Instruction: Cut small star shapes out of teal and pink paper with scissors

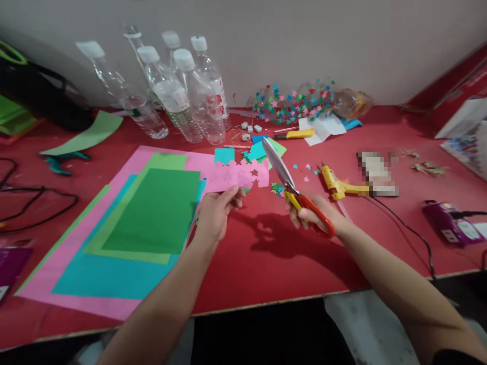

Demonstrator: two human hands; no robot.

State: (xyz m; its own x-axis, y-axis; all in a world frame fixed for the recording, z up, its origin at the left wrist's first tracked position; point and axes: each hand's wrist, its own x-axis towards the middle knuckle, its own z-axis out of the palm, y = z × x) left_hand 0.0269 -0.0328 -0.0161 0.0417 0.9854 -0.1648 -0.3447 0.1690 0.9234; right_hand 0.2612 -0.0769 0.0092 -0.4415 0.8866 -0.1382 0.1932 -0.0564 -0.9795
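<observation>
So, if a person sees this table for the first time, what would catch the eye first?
Probably the large scissors with red and yellow handles, raised in the right hand. Next, perhaps the star-covered bottle lying near the back wall, and the stacked green, blue and pink sheets on the left.

The scissors (292,188) combine smooth, shiny metal blades (279,165) with glossy red and yellow plastic handles (319,218). The pink strip (224,178) and the stacked sheets (152,210) are smooth, matt paper. The 6 upright bottles (173,96) are clear, glossy plastic (their white caps (185,60) look duller). The glue gun (333,183) has a smooth yellow plastic body. The red tabletop (243,274) looks smooth with a faint sheen, its front edge (266,304) rougher.
</observation>
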